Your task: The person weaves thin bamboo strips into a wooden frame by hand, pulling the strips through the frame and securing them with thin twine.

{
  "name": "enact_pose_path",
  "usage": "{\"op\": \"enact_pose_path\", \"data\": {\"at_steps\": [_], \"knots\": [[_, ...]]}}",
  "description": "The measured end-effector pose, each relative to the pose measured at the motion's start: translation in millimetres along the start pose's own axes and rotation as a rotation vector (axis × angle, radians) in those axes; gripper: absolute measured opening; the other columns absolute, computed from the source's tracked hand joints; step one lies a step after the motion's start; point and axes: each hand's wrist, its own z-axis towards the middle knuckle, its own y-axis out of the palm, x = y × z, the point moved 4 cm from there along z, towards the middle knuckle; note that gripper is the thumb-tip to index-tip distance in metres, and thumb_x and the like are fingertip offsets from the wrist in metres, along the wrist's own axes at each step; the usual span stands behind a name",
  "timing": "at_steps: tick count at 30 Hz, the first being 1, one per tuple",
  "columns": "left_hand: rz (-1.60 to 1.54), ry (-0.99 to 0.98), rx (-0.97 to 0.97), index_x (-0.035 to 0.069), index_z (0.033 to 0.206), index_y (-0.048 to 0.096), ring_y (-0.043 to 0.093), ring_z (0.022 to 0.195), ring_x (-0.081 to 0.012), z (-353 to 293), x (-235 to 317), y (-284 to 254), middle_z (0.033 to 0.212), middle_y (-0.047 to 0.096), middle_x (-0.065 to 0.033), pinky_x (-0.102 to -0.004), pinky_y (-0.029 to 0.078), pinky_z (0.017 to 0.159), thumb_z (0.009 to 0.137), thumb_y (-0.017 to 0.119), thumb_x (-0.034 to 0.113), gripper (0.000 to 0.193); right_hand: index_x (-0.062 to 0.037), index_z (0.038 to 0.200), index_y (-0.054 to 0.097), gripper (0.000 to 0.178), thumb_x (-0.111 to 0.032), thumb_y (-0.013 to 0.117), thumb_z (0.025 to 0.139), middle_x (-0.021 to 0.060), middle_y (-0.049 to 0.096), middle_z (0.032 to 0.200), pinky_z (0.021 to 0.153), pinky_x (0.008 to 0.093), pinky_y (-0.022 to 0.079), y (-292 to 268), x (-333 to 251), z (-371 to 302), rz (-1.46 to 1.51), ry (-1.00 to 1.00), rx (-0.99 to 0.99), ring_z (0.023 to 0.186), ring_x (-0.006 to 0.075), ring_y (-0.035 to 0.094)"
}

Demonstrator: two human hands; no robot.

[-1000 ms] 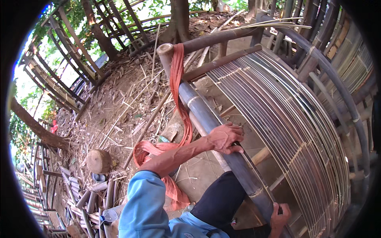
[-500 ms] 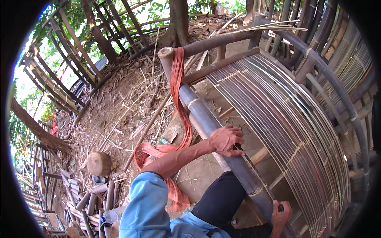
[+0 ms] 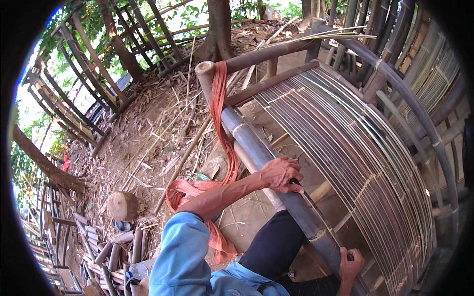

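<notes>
My left hand (image 3: 281,173) rests on a thick grey bamboo pole (image 3: 256,148), its fingers curled over the top and pinching a thin dark bamboo strip (image 3: 321,217) that runs down along the pole. At the lower right my right hand (image 3: 350,264) is closed around the lower end of the same strip. A mat of many thin bamboo strips (image 3: 355,148) lies stretched over the frame to the right of both hands. An orange cloth band (image 3: 217,108) hangs over the pole's far end and trails down to the ground on the left.
A wooden crossbar (image 3: 266,84) and a curved bamboo rail (image 3: 410,98) edge the frame. Dirt ground with dry sticks (image 3: 158,138) lies to the left, with a round stump (image 3: 122,205), a pile of cut bamboo (image 3: 108,246) and a plastic bottle (image 3: 138,270). Tree trunks (image 3: 219,24) stand behind.
My left hand has slid slightly down the pole and its fingers have closed on the strip. My right hand has shifted a little lower along the strip.
</notes>
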Motion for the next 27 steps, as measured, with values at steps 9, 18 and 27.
{"op": "enact_pose_path", "data": {"at_steps": [9,18,27], "knots": [[0.135,-0.097,0.317,0.009,0.102,0.069,0.050,0.107,-0.0327,-12.5,9.3,-14.8,0.104,0.054,-0.0141,-0.0501,0.037,0.097,0.074,0.076,0.057,0.057,0.0007,0.074,0.063,0.026,-0.017,0.080,0.084,0.0090,0.055,0.068,0.059,0.0349,0.041,-0.8,-15.7,3.7,0.020,0.006,0.037,0.060,0.0199,0.051],[-0.237,-1.127,1.060,-0.003,0.135,0.036,0.041,0.124,-0.0388,-96.3,-8.4,34.5,0.129,0.044,-0.0260,-0.0475,0.033,0.107,0.070,0.088,0.054,0.101,-0.0009,0.076,0.067,0.033,-0.030,0.082,0.082,0.0128,0.059,0.071,0.063,0.0406,0.047,-6.1,-23.4,3.1,0.022,0.047,0.071,0.067,0.0300,0.061],[-1.319,-0.964,0.228,-0.002,0.108,0.072,0.048,0.061,-0.0059,-166.4,-18.2,1.7,0.074,0.055,0.0044,-0.0226,0.042,0.056,0.093,0.076,0.028,0.033,-0.0012,0.072,0.065,0.040,-0.036,0.081,0.084,0.0148,0.060,0.071,0.062,0.0456,0.045,-0.7,-24.2,-1.1,-0.053,-0.021,0.092,0.067,0.0349,0.059]]}}
